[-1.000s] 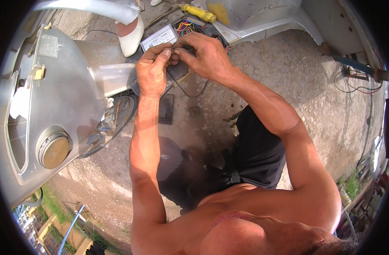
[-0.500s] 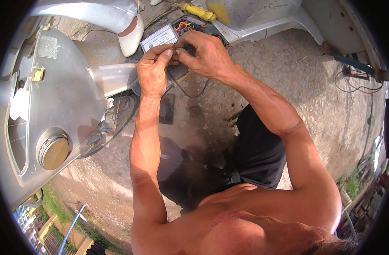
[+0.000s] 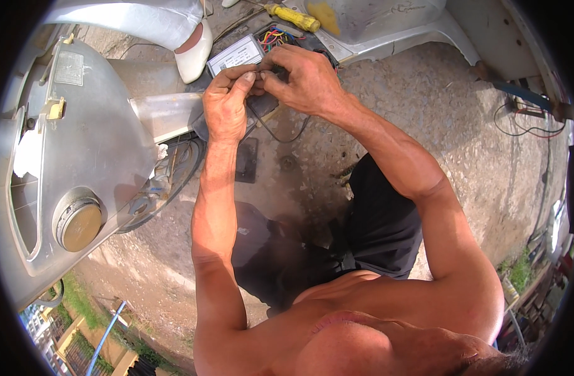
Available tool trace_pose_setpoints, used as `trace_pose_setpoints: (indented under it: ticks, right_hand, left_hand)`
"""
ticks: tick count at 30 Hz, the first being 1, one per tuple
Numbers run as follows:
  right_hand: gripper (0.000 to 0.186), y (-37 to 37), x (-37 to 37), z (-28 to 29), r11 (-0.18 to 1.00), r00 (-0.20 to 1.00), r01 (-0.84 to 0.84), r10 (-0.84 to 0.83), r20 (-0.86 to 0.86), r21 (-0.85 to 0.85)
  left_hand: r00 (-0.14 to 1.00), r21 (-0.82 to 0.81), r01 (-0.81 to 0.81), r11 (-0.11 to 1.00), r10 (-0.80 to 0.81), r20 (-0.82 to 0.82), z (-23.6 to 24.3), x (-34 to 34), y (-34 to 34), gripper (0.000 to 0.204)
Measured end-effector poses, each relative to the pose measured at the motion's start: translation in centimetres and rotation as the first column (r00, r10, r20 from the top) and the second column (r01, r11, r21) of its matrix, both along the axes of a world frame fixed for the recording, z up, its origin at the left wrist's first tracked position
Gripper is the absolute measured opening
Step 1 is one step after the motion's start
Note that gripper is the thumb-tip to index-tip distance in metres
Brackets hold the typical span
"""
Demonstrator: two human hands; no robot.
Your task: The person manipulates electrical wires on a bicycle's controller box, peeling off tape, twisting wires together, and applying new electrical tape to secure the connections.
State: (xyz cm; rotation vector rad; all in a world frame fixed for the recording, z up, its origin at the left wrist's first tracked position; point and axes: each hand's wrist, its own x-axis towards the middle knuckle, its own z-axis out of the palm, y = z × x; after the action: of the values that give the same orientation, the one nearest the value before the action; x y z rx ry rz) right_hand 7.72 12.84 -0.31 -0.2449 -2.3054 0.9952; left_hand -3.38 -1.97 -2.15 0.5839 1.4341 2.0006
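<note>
Left hand [image 3: 227, 106], right hand [image 3: 309, 78] pinched together, contents unclear; pose barely changed, fingerwork continues; coloured wires [image 3: 272, 41] at one o'clock.

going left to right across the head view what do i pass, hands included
Round brown cap → white shoe → left hand → right hand → dark blue bar near the right edge.

The ground [image 3: 418, 106] is rough, grey-brown concrete, stained and pitted, shaded in the middle and sunlit toward the right. A dark, flat, rectangular plate [image 3: 247, 160] lies on it. Just beside that, a thin black wire [image 3: 285, 141] curves. Farther up, a white shoe [image 3: 196, 61] rests.
</note>
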Motion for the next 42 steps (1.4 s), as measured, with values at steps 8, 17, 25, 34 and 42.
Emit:
trace_pose_setpoints:
  ticks: [8,17,25,34,42]
  right_hand:
    - [0.022,0.2,-0.4,0.1,0.993,1.0,-0.018,0.016,0.017,0.113]
    - [0.02,1.3,-1.0,-0.7,0.992,0.996,-0.092,0.094,-0.009,0.081]
    - [0.022,1.9,-1.3,-1.0,0.975,0.974,-0.216,0.219,0.053,-0.059]
    - [0.023,2.3,-1.4,-1.3,0.954,0.957,-0.274,0.283,0.064,-0.119]
    - [0.025,2.6,-1.2,-1.6,0.947,0.954,-0.287,0.296,0.04,-0.145]
  left_hand:
    - [0.998,-0.018,-0.023,1.0,0.022,-0.057,-0.3,0.0,0.0,0.014]
    - [0.978,-0.123,-0.073,0.99,0.047,-0.203,1.2,0.0,-0.1,0.019]
    - [0.495,-0.237,-0.207,0.949,-0.107,-0.862,3.1,-1.2,-0.8,0.022]
    - [0.485,-0.332,-0.195,0.923,-0.203,-0.85,3.1,-0.9,-0.4,0.007]
    - [0.706,-0.512,-0.249,0.822,-0.207,-0.677,2.1,-0.5,0.1,0.026]
